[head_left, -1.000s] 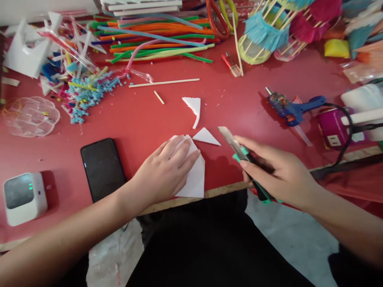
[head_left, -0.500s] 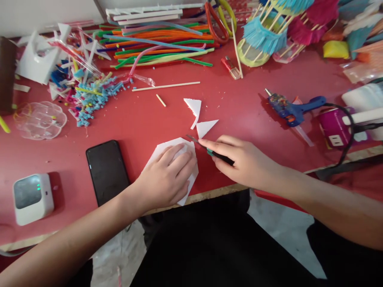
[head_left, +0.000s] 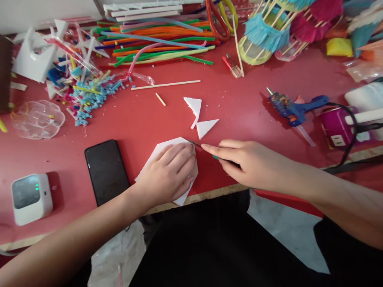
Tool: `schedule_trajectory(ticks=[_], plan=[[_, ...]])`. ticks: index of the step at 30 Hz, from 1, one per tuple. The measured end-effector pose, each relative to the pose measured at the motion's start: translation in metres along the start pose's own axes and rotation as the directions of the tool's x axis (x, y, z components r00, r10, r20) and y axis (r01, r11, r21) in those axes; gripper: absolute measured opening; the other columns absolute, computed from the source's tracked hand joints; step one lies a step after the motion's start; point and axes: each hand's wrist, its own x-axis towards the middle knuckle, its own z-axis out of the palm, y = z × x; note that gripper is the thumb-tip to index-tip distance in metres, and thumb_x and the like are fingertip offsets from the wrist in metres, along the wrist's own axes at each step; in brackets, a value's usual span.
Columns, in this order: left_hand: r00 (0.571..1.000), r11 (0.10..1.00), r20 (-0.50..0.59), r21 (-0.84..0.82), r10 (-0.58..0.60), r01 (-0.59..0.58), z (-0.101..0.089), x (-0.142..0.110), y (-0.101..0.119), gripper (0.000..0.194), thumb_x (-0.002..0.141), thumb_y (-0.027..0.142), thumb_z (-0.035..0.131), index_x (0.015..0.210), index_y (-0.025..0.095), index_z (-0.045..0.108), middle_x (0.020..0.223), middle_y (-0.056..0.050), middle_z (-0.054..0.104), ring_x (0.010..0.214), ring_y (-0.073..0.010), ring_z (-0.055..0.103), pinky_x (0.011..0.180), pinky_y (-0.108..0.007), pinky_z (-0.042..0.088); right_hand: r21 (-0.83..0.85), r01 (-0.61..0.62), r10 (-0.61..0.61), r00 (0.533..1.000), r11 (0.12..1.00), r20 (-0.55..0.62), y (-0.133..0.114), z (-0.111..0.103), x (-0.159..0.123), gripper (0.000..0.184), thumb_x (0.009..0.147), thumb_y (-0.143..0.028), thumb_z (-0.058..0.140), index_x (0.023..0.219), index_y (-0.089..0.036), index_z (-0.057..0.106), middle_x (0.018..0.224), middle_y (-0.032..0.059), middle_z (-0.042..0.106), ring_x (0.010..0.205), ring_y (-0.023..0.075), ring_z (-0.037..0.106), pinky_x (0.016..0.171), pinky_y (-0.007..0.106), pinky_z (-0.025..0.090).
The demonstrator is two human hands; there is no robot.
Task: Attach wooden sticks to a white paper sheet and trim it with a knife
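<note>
My left hand (head_left: 169,171) lies flat over a white foam board piece (head_left: 194,168) with angled corners near the table's front edge. Its fingers are stretched out and press the board down. In my right hand (head_left: 248,163) is a utility knife (head_left: 232,162), its handle mostly hidden by the fingers. The thin blade touches or nearly touches the board's upper right corner, beside my left fingertips. Just beyond the blade is a white triangular offcut (head_left: 207,128). Farther up lies a second offcut (head_left: 194,105) with a narrow tail.
A black phone (head_left: 107,171) and a white device (head_left: 31,198) sit on the left. Scraps and blue bits (head_left: 92,99) are heaped behind them. Pipe cleaners (head_left: 161,40) lie at the back. On the right are a blue glue gun (head_left: 295,107) and a purple box (head_left: 338,125).
My right hand has brought the knife leftward to the board's corner. The board has turned under my left hand. The triangular offcut has shifted and rotated slightly.
</note>
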Motion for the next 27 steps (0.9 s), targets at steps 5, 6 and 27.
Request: schedule_trajectory(ticks=[5, 6, 27], plan=[[1.0, 1.0, 0.006, 0.001, -0.007, 0.007, 0.0, 0.0, 0.001, 0.041, 0.094, 0.029, 0.05, 0.125, 0.004, 0.061, 0.133, -0.021, 0.063, 0.125, -0.0364, 0.059, 0.104, -0.052, 0.052, -0.045, 0.004, -0.003, 1.0, 0.999, 0.019, -0.001, -0.003, -0.007, 0.06, 0.089, -0.01, 0.046, 0.147, -0.024, 0.05, 0.097, 0.0038, 0.069, 0.071, 0.0124, 0.063, 0.065, 0.024, 0.051], [1.0, 1.0, 0.005, 0.001, -0.009, 0.009, 0.0, 0.0, 0.002, 0.041, 0.094, 0.029, 0.05, 0.124, 0.004, 0.062, 0.133, -0.021, 0.064, 0.124, -0.0364, 0.059, 0.104, -0.052, 0.053, -0.043, 0.001, 0.0, 1.0, 0.999, 0.025, -0.001, -0.003, -0.009, 0.06, 0.089, -0.01, 0.046, 0.147, -0.024, 0.05, 0.097, 0.0037, 0.069, 0.071, 0.0123, 0.063, 0.065, 0.024, 0.051], [0.947, 0.939, 0.042, -0.125, -0.318, 0.321, -0.019, 0.009, 0.007, 0.038, 0.098, 0.026, 0.049, 0.133, 0.011, 0.053, 0.135, -0.018, 0.062, 0.12, -0.0313, 0.061, 0.102, -0.052, 0.052, 0.163, -0.126, 0.17, 0.942, 0.978, -0.29, 0.006, -0.001, -0.006, 0.053, 0.09, -0.024, 0.054, 0.143, -0.023, 0.052, 0.113, 0.0091, 0.071, 0.089, 0.0226, 0.069, 0.076, 0.037, 0.057]])
